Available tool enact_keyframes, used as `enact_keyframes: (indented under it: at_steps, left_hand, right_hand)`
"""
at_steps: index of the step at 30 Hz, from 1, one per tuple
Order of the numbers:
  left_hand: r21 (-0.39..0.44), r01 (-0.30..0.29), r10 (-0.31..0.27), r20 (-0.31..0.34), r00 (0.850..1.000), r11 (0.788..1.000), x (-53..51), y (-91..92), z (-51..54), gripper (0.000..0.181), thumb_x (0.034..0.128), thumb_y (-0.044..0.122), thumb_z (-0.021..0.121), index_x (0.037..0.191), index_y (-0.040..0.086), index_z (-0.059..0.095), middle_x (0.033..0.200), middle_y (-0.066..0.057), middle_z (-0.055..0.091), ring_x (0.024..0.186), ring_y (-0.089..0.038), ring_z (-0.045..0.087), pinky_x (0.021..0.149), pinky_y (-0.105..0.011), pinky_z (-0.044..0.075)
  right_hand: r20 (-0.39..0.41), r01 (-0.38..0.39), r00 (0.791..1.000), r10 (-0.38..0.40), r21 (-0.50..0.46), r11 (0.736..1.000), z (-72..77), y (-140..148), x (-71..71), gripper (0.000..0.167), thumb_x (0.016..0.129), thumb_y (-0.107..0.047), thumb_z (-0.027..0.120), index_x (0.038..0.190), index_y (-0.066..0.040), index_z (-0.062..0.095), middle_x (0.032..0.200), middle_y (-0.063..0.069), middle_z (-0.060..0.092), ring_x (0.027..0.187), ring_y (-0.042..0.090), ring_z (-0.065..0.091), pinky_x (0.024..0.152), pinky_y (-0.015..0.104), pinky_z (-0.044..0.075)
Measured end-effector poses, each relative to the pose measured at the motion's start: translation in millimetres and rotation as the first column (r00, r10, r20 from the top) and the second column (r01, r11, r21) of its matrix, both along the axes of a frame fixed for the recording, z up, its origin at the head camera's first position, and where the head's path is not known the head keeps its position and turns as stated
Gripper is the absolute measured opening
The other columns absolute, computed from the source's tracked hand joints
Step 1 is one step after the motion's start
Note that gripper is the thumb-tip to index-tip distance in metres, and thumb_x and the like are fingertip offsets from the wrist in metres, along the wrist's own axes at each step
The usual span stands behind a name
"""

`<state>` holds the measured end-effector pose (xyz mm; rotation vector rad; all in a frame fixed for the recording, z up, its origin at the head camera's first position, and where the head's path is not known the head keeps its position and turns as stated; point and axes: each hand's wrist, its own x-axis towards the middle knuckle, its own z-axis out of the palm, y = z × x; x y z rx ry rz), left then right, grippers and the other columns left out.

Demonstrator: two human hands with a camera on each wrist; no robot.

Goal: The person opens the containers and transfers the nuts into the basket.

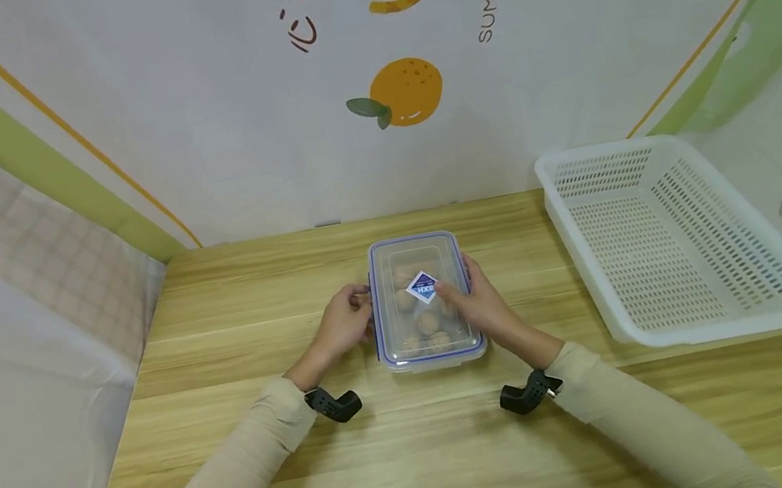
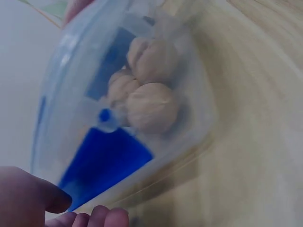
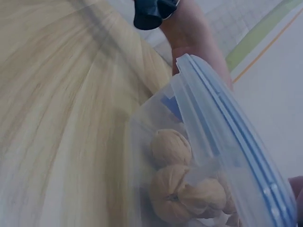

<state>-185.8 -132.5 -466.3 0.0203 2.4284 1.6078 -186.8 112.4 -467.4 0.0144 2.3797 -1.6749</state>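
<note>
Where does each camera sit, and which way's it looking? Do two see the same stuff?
Head: on the head, facing forward and down at the lidded box; left fingers, right fingers and sleeved arms show.
Left wrist: worn there, facing the box's blue latch; left fingers show low down.
Right wrist: worn there, facing the box's side; the other arm shows opposite.
Both wrist views share the box and walnuts.

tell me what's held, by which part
Walnut container: right hand grips its right side, thumb on lid; can't tell if left hand pinches a blue latch.
</note>
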Motion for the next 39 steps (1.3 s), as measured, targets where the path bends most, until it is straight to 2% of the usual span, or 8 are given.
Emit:
enact_keyframes:
  at_steps: [3, 7, 11, 13, 18, 25, 34, 39]
  left_hand:
    - [-0.018, 0.009, -0.009, -0.011, 1.0, 1.0, -2.0, -4.1, 9.0, 0.037, 0.1015, 0.002, 0.048, 0.136, -0.011, 0.051, 0.107, -0.023, 0.061, 0.069, -0.029, 0.066, 0.058, -0.037, 0.063]
    - [0.013, 0.032, -0.033, 0.016, 0.999, 0.999, -4.4, -9.6, 21.4, 0.038, 0.1035, 0.005, 0.048, 0.137, -0.012, 0.049, 0.112, -0.027, 0.06, 0.077, -0.035, 0.067, 0.064, -0.041, 0.065]
    - [0.052, 0.074, -0.079, 0.091, 0.993, 0.996, -5.3, -12.9, 32.7, 0.043, 0.1062, 0.011, 0.049, 0.143, -0.012, 0.044, 0.12, -0.029, 0.058, 0.093, -0.037, 0.065, 0.07, -0.041, 0.066]
    - [0.07, 0.09, -0.099, 0.134, 0.986, 0.993, -4.8, -13.1, 37.2, 0.047, 0.1071, 0.014, 0.051, 0.146, -0.01, 0.041, 0.124, -0.028, 0.056, 0.101, -0.037, 0.063, 0.073, -0.039, 0.065]
    - [0.117, 0.105, -0.127, 0.202, 0.971, 0.988, -2.6, -10.8, 45.2, 0.054, 0.1075, 0.018, 0.054, 0.15, -0.009, 0.036, 0.131, -0.028, 0.053, 0.109, -0.036, 0.063, 0.077, -0.037, 0.065]
    - [0.132, 0.068, -0.1, 0.256, 0.962, 0.989, -0.1, -5.7, 49.4, 0.051, 0.1041, 0.009, 0.059, 0.147, -0.008, 0.038, 0.126, -0.026, 0.055, 0.097, -0.029, 0.066, 0.076, -0.036, 0.065]
    - [0.115, 0.052, -0.081, 0.263, 0.961, 0.992, -3.5, -4.1, 44.7, 0.051, 0.101, 0.004, 0.063, 0.145, -0.006, 0.04, 0.121, -0.024, 0.056, 0.089, -0.027, 0.067, 0.072, -0.037, 0.066]
    - [0.095, 0.052, -0.076, 0.271, 0.96, 0.994, -3.2, -3.4, 46.8, 0.049, 0.1011, 0.004, 0.063, 0.145, -0.004, 0.041, 0.12, -0.023, 0.056, 0.088, -0.026, 0.066, 0.074, -0.037, 0.065]
  right_hand:
    - [0.008, -0.009, 1.0, 0.008, 0.031, 0.999, 3.7, 5, -2.5, 0.077, 0.104, -0.034, 0.059, 0.16, 0.0, 0.018, 0.16, 0.027, 0.03, 0.146, 0.043, 0.032, 0.12, 0.056, 0.032]
    - [-0.006, -0.02, 1.0, 0.02, 0.099, 0.995, 10.9, 13, -5.2, 0.068, 0.104, -0.033, 0.059, 0.154, 0.005, 0.033, 0.152, 0.029, 0.04, 0.137, 0.044, 0.045, 0.11, 0.057, 0.046]
    - [-0.027, -0.02, 0.999, 0.026, 0.192, 0.981, 19.1, 21, -5.5, 0.065, 0.102, -0.032, 0.063, 0.148, 0.007, 0.042, 0.143, 0.029, 0.049, 0.126, 0.041, 0.054, 0.101, 0.051, 0.054]
    - [-0.034, -0.02, 0.999, 0.029, 0.228, 0.974, 22.9, 24, -4.8, 0.063, 0.101, -0.031, 0.065, 0.146, 0.007, 0.045, 0.134, 0.027, 0.054, 0.116, 0.038, 0.058, 0.092, 0.045, 0.059]
    - [-0.011, -0.051, 0.998, 0.054, 0.196, 0.979, 29.0, 32, -4.2, 0.056, 0.101, -0.024, 0.066, 0.142, 0.009, 0.048, 0.11, 0.021, 0.06, 0.092, 0.033, 0.065, 0.071, 0.038, 0.063]
    - [0.042, -0.111, 0.993, 0.106, 0.141, 0.984, 33.0, 36, -3.0, 0.048, 0.102, -0.017, 0.063, 0.141, 0.009, 0.05, 0.105, 0.018, 0.063, 0.088, 0.033, 0.065, 0.076, 0.047, 0.063]
    - [0.081, -0.108, 0.992, 0.098, 0.143, 0.984, 33.3, 33, -3.8, 0.048, 0.101, -0.013, 0.065, 0.142, 0.008, 0.05, 0.103, 0.017, 0.063, 0.08, 0.021, 0.065, 0.077, 0.045, 0.063]
    - [0.09, -0.103, 0.992, 0.091, 0.137, 0.985, 33.7, 32, -3.2, 0.048, 0.101, -0.012, 0.065, 0.142, 0.007, 0.049, 0.101, 0.017, 0.064, 0.079, 0.019, 0.064, 0.076, 0.044, 0.063]
